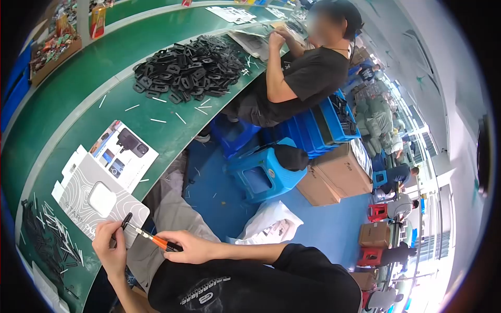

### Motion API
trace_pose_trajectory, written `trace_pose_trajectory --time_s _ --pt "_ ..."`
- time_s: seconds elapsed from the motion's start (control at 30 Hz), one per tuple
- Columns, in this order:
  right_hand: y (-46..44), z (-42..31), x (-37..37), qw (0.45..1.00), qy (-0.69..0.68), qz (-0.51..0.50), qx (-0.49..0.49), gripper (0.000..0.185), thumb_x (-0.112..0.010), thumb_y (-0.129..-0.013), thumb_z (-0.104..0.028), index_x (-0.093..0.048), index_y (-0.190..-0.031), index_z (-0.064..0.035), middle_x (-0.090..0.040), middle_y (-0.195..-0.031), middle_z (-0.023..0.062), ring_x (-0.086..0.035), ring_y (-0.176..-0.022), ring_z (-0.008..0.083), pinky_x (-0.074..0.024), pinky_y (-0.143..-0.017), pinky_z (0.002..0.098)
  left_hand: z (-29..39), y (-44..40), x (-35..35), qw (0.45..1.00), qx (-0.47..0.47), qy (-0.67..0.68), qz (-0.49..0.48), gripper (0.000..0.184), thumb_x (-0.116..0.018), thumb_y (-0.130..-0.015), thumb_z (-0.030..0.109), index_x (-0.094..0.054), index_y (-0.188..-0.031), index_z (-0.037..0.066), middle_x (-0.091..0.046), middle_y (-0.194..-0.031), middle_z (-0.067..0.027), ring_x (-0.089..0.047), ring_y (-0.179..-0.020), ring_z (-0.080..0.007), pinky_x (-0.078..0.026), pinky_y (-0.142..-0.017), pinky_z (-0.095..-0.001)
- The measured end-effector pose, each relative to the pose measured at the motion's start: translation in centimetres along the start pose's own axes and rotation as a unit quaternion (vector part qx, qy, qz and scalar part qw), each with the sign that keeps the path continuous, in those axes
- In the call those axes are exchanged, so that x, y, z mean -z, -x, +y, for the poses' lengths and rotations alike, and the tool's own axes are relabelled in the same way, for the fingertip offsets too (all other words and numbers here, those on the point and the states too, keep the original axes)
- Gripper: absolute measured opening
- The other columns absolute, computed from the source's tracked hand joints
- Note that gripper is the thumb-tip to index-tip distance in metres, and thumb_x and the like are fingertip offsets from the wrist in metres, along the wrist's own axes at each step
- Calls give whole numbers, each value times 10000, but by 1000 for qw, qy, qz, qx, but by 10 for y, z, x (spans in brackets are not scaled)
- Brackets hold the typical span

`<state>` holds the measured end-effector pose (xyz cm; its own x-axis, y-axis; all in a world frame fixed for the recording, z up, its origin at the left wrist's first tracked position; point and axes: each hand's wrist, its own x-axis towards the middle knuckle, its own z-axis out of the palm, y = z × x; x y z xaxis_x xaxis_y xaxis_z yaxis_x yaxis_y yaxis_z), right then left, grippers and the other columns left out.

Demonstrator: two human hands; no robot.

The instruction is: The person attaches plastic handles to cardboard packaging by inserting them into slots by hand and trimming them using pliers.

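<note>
My left hand (110, 244) pinches a small black part (127, 219) over the lower edge of a grey patterned card (78, 194). In my right hand (183, 247) is an orange-and-black handled tool (166, 243), its metal tip pointing at the black part and touching or nearly touching it. The card has a white rounded square on it. Beside it lies a printed sheet (136, 159) with pictures of a black device. Left of my left hand, black strips (44, 237) and white sticks (61, 235) lie on the green table (68, 138).
A large pile of black parts (188, 68) lies farther along the table. A co-worker (308, 68) sits beyond it. Blue stool (266, 169), stacked blue bins (318, 122), cardboard boxes (339, 175) and a white bag (269, 224) stand on the floor.
</note>
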<state>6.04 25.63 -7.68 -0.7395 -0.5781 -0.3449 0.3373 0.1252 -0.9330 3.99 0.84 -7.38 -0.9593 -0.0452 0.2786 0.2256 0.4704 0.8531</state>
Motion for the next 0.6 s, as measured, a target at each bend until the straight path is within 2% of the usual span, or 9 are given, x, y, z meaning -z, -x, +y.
trace_pose_trajectory --time_s 0.03,0.07,0.23,0.37,0.43,0.47,0.53,0.57,0.6 --pt "-1 4 -3 998 34 7 48 324 -681 -936 -134 -637 -1238 -27 -667 -945 40 -556 -754 159 -476 -706 302 0 0 1 1000 -11 -4 4 243 -666 -803 -125 -740 -1006 -13 -708 -949 -111 -620 -848 -247 -496 -781 -319" --pt "-1 4 -5 998 31 6 50 324 -681 -936 -134 -637 -1238 -27 -667 -945 40 -556 -754 159 -476 -706 302 0 0 3 1000 -11 -7 2 243 -666 -803 -125 -740 -1006 -13 -708 -949 -111 -620 -848 -247 -496 -781 -319" --pt "5 1 -1 998 50 16 27 378 -660 -946 -125 -625 -1308 -20 -673 -992 25 -541 -777 153 -443 -750 281 5 1 -3 1000 -12 -15 -2 235 -685 -809 -113 -739 -1017 -16 -709 -977 -112 -618 -867 -245 -495 -783 -320" --pt "18 0 32 995 76 -70 16 396 -671 -931 -136 -632 -1309 -23 -677 -991 40 -543 -780 164 -453 -766 290 10 0 -5 995 -28 -96 -18 233 -668 -848 -113 -726 -1055 -23 -690 -982 -91 -610 -861 -231 -494 -807 -318" --pt "35 -26 56 990 127 -64 -3 425 -689 -902 -142 -638 -1309 -29 -684 -1009 51 -559 -790 167 -466 -749 297 6 1 -2 994 5 -103 -33 219 -683 -874 -95 -729 -1074 -17 -695 -988 -81 -619 -874 -233 -499 -817 -327" --pt "41 -39 67 990 129 -60 1 425 -689 -902 -142 -638 -1309 -29 -684 -1009 51 -559 -790 167 -466 -749 297 29 -11 4 994 -2 -103 -33 219 -683 -874 -95 -729 -1074 -17 -695 -988 -81 -619 -874 -233 -499 -817 -327" --pt "47 -59 87 979 201 -24 3 472 -713 -870 -155 -640 -1320 -36 -693 -1053 58 -583 -805 170 -484 -727 298 78 -27 24 967 169 -184 -40 218 -698 -872 -88 -739 -1070 -6 -693 -993 -97 -601 -860 -233 -488 -778 -329" --pt "46 -64 93 977 209 25 33 495 -719 -858 -154 -639 -1332 -38 -696 -1051 59 -591 -807 173 -490 -718 296 53 -29 38 970 -101 -213 56 206 -686 -888 -94 -740 -1065 -3 -697 -991 -98 -603 -844 -226 -488 -772 -326" --pt "43 -66 97 973 214 63 63 519 -724 -846 -154 -637 -1345 -41 -698 -1049 61 -599 -810 175 -496 -709 293 41 -21 60 976 -47 -193 87 192 -672 -915 -98 -739 -1067 -2 -708 -993 -97 -621 -838 -227 -502 -790 -325"
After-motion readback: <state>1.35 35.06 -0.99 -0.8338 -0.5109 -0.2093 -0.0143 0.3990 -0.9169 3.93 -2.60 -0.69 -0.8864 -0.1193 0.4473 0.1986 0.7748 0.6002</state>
